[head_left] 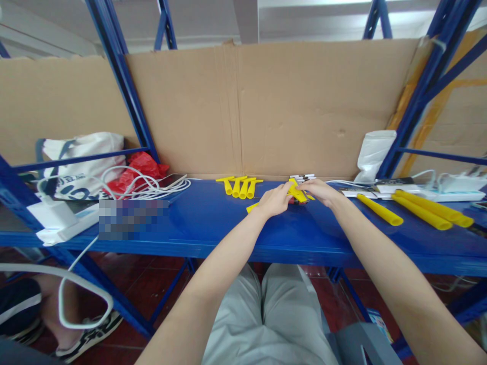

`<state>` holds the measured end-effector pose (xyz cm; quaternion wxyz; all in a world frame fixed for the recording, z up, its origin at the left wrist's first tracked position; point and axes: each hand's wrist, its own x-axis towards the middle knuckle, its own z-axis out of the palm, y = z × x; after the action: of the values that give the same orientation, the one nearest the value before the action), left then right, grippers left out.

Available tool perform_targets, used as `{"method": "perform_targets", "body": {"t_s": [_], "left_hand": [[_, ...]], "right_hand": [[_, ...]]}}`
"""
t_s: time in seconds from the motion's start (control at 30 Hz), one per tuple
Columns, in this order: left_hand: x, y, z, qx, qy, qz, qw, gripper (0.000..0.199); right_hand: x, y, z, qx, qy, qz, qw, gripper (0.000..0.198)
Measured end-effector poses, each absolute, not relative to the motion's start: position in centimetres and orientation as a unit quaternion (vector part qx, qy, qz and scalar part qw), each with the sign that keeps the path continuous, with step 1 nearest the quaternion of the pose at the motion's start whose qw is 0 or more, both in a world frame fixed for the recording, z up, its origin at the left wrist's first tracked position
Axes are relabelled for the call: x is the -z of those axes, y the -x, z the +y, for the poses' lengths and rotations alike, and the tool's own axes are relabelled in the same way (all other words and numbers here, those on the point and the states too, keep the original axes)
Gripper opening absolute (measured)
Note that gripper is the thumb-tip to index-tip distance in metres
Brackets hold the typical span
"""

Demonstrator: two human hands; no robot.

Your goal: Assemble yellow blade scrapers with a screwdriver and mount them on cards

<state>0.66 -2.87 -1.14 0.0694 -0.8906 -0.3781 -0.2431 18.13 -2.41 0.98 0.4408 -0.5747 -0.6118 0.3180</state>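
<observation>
Yellow piece (pixel 296 190) | partly hidden | slanted | over blue shelf (pixel 205 218)

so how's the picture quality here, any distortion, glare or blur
In the head view, the blue posts splay outward toward the top, likely wide-lens distortion; in the head view, the ceiling looks pale and bright; in the head view, a pixelated patch hides whatever is there; in the head view, fine detail on the yellow piece at the left hand is unclear.
</observation>
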Motion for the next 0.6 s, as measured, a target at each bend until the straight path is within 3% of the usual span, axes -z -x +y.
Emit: {"method": "perform_targets", "body": {"t_s": [0.6], "left_hand": [[0.6, -0.3, -3.2, 0.185, 0.868, -0.456, 0.068, 0.054]], "right_hand": [[0.0, -17.6, -2.1, -0.345, 0.547, -0.631, 0.428, 0.013]]}}
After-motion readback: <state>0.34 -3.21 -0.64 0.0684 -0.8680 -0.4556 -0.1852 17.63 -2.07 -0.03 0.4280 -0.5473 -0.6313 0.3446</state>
